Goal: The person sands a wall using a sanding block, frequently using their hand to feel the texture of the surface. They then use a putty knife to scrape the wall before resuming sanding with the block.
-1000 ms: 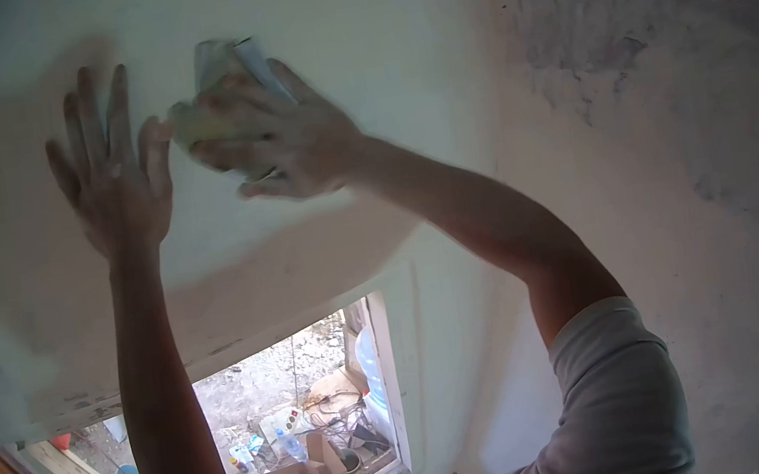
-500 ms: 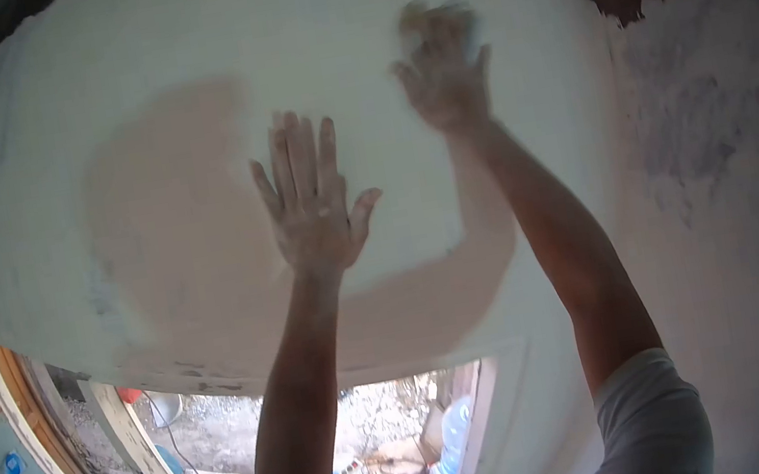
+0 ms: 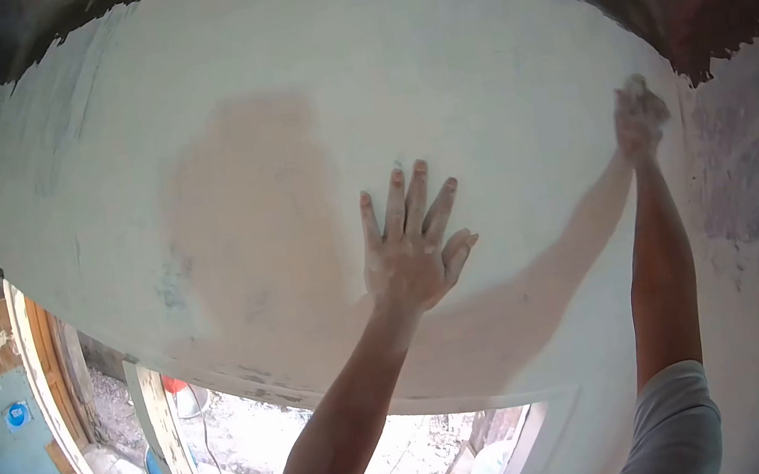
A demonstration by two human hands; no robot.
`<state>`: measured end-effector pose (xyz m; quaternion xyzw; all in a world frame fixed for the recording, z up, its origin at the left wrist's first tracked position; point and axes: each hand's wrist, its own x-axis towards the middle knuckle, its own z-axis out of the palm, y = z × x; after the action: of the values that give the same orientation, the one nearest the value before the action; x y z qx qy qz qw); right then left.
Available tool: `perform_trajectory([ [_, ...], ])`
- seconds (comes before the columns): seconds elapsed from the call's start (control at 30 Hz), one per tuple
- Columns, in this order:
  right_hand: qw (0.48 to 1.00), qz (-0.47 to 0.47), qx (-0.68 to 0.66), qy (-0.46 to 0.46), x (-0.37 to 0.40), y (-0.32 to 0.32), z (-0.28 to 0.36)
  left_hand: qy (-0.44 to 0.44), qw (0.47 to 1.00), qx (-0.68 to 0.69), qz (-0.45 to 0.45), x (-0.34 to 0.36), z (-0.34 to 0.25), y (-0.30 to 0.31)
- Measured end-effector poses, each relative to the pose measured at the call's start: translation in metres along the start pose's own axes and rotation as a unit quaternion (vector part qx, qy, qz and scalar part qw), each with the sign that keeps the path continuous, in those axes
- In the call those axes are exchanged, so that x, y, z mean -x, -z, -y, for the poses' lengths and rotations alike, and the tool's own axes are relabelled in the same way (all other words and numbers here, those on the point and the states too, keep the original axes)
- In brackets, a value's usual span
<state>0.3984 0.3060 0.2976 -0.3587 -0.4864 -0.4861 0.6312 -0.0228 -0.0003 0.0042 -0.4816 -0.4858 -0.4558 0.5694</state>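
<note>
My left hand point(image 3: 408, 257) lies with its fingers spread against the pale plastered wall point(image 3: 470, 54), right of the middle of the view. Whitish dust covers its back. My right hand point(image 3: 641, 121) is farther right and higher, by the wall's right corner. Its fingers are bent round something small against the surface, which I cannot make out. A soft brownish shadow of the head and arm falls across the plaster.
Below the wall is an opening with a white frame point(image 3: 523, 452), and rubble and clutter show beyond it. A light blue door point(image 3: 29, 471) with a round blue sticker stands at the lower left. Rough dark edges border the plaster above.
My right hand has moved right and down along the wall to the corner. The view has turned, and my left hand, still spread, now appears farther right and lower.
</note>
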Motion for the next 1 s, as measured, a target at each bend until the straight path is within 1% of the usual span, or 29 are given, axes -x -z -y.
perform_trajectory([
  [0.03, 0.992, 0.086, 0.078, -0.045, -0.003, -0.020, -0.036, 0.004, 1.000, 0.005, -0.011, 0.000, -0.001, -0.001],
  [0.07, 0.974, 0.175, 0.131, -0.049, -0.011, -0.042, -0.062, 0.009, 1.000, 0.000, -0.011, 0.000, -0.003, -0.002],
  [0.1, 0.972, 0.047, 0.203, -0.110, -0.027, -0.045, -0.046, 0.012, 1.000, 0.013, 0.000, -0.002, -0.004, -0.001],
  [0.17, 0.950, -0.077, 0.250, -0.168, -0.070, -0.065, -0.001, 0.020, 0.999, 0.041, 0.030, -0.002, -0.004, 0.003],
  [0.2, 0.960, -0.093, 0.227, -0.135, -0.100, -0.065, 0.031, 0.018, 0.999, 0.032, 0.014, -0.002, -0.002, 0.001],
  [0.23, 0.977, -0.106, 0.173, -0.065, -0.138, -0.060, 0.076, 0.016, 1.000, 0.026, -0.001, -0.001, -0.002, 0.000],
  [0.3, 0.983, -0.158, 0.079, 0.050, -0.195, -0.046, 0.173, 0.028, 0.999, 0.025, 0.008, 0.000, 0.001, 0.001],
  [0.37, 0.962, -0.223, -0.003, 0.155, -0.235, -0.022, 0.282, 0.024, 0.999, 0.044, 0.009, -0.001, 0.000, 0.001],
  [0.43, 0.925, -0.279, -0.082, 0.243, -0.257, 0.003, 0.387, 0.023, 0.999, 0.036, 0.003, -0.004, 0.002, 0.000],
  [0.5, 0.871, -0.360, -0.211, 0.260, -0.266, -0.051, 0.494, 0.008, 1.000, 0.025, 0.015, -0.001, 0.000, 0.002],
  [0.53, 0.833, -0.340, -0.331, 0.283, -0.241, -0.025, 0.533, 0.005, 0.999, 0.032, 0.015, -0.001, -0.001, 0.001],
  [0.57, 0.778, -0.320, -0.445, 0.305, -0.214, 0.002, 0.573, 0.009, 0.999, 0.008, 0.041, 0.000, 0.000, 0.002],
  [0.6, 0.840, -0.280, -0.359, 0.296, -0.171, 0.056, 0.588, 0.010, 0.998, -0.016, 0.067, 0.000, 0.001, 0.002],
  [0.63, 0.889, -0.241, -0.268, 0.284, -0.154, 0.084, 0.593, 0.011, 0.998, -0.005, 0.063, 0.001, 0.002, 0.001],
  [0.67, 0.890, -0.241, -0.263, 0.284, -0.170, 0.074, 0.586, 0.008, 0.998, -0.001, 0.062, -0.002, 0.001, 0.000],
  [0.73, 0.918, -0.190, -0.243, 0.249, -0.199, 0.052, 0.562, 0.014, 0.999, 0.008, 0.051, -0.001, 0.003, 0.002],
  [0.77, 0.933, -0.158, -0.232, 0.223, -0.215, 0.040, 0.531, 0.013, 0.998, 0.007, 0.054, -0.001, 0.003, 0.002],
  [0.83, 0.959, -0.113, -0.209, 0.155, -0.241, 0.008, 0.448, 0.013, 0.999, 0.024, 0.029, 0.000, 0.002, 0.003],
  [0.9, 0.978, -0.093, -0.177, 0.062, -0.255, -0.019, 0.359, 0.020, 0.999, 0.021, 0.036, 0.001, -0.002, 0.004],
  [0.93, 0.982, -0.099, -0.162, 0.016, -0.255, -0.026, 0.327, 0.031, 0.998, 0.016, 0.043, 0.001, -0.002, 0.004],
  [0.97, 0.981, -0.114, -0.156, -0.013, -0.255, -0.032, 0.309, 0.029, 0.999, 0.017, 0.042, 0.001, -0.001, 0.005],
  [1.0, 0.977, -0.135, -0.167, -0.017, -0.257, -0.036, 0.307, 0.033, 0.998, 0.022, 0.041, 0.002, -0.002, 0.004],
])
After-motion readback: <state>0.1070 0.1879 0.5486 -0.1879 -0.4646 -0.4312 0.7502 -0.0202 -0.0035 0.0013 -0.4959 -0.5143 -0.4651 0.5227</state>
